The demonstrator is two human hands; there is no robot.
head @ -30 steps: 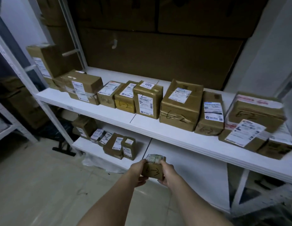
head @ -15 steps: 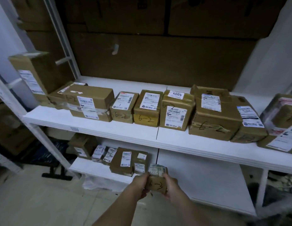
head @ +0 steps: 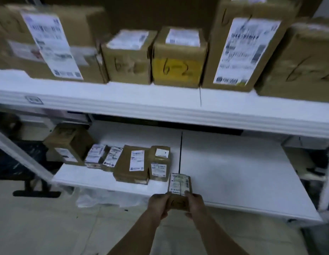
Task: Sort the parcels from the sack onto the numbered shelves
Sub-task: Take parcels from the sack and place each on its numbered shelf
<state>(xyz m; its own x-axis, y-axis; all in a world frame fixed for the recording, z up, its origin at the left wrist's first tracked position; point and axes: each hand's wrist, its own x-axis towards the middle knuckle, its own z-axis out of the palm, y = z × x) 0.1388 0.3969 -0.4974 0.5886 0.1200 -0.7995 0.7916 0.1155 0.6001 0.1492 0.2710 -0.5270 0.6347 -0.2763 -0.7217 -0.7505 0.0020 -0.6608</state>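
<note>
Item: small parcel [head: 180, 192], label up, gripped at its near end by my left hand [head: 158, 205] and right hand [head: 195, 204], fingers curled round its sides, over the lower shelf's [head: 233, 181] front edge, beside shelved parcels [head: 141, 162], apparently ready to join that row.

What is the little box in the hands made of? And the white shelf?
The box looks like brown cardboard, dull, under glossy tape, with a white paper label on top. The lower shelf is smooth, matte white, maybe painted metal or laminated board; the picture cannot settle which.
</note>
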